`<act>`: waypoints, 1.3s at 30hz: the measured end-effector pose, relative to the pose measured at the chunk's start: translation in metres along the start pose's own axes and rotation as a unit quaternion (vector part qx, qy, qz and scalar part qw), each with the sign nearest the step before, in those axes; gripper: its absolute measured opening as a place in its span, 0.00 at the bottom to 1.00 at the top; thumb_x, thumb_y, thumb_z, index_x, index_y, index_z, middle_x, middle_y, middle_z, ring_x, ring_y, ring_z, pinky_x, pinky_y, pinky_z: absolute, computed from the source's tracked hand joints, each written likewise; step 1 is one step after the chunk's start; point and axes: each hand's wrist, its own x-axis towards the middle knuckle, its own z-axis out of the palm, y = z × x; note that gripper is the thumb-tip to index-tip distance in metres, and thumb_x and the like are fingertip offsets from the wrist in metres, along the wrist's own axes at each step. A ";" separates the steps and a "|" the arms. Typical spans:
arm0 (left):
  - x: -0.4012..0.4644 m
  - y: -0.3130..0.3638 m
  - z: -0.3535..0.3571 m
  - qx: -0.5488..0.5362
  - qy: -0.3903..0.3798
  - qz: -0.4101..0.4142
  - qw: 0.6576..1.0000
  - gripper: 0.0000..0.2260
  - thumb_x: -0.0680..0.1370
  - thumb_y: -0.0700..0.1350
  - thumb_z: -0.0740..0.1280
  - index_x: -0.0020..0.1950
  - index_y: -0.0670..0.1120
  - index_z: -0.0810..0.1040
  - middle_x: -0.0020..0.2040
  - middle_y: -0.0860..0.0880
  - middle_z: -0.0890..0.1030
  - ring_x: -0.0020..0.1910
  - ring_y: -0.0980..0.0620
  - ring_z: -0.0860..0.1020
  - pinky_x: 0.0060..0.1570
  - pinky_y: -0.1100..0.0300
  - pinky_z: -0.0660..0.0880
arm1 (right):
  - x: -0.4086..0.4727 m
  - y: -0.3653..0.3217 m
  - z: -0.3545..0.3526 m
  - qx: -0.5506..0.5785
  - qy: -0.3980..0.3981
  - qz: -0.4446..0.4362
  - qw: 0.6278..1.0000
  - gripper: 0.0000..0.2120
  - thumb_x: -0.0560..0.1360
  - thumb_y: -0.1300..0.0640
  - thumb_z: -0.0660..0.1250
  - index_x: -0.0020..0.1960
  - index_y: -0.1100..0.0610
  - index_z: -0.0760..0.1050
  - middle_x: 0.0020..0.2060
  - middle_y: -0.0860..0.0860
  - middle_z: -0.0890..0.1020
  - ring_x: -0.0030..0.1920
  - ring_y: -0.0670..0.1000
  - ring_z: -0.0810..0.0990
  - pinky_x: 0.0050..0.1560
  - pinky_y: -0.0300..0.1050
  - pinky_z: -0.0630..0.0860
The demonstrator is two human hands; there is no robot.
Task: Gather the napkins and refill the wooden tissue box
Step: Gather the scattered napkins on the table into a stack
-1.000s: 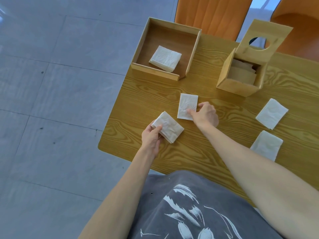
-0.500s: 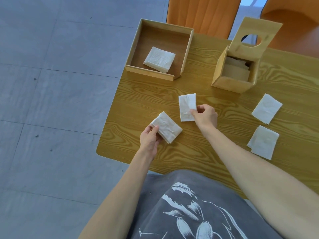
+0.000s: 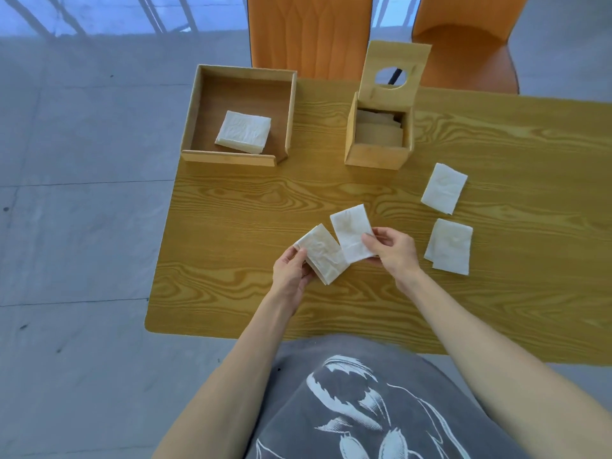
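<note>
Napkins (image 3: 444, 188) loose beside open tissue box (image 3: 377, 150), tray (image 3: 288, 114) left.

Left hand (image 3: 291, 273) grips a napkin stack (image 3: 323, 256); right hand (image 3: 394, 250) pinches, seemingly, one napkin (image 3: 351, 234).

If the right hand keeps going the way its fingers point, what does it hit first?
The right hand points left, carrying a single napkin. That napkin would likely meet the napkin stack in the left hand first; they already overlap in view, though depth is unclear.
</note>
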 end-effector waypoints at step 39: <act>0.027 -0.011 0.107 0.163 -0.027 0.007 0.986 0.15 0.78 0.35 0.68 0.65 0.42 0.76 0.56 0.44 0.83 0.54 0.45 0.82 0.50 0.51 0.81 | 0.036 0.000 -0.117 -0.305 0.175 -0.098 0.931 0.08 0.77 0.52 0.69 0.54 0.52 0.82 0.48 0.50 0.84 0.45 0.49 0.80 0.39 0.43 0.72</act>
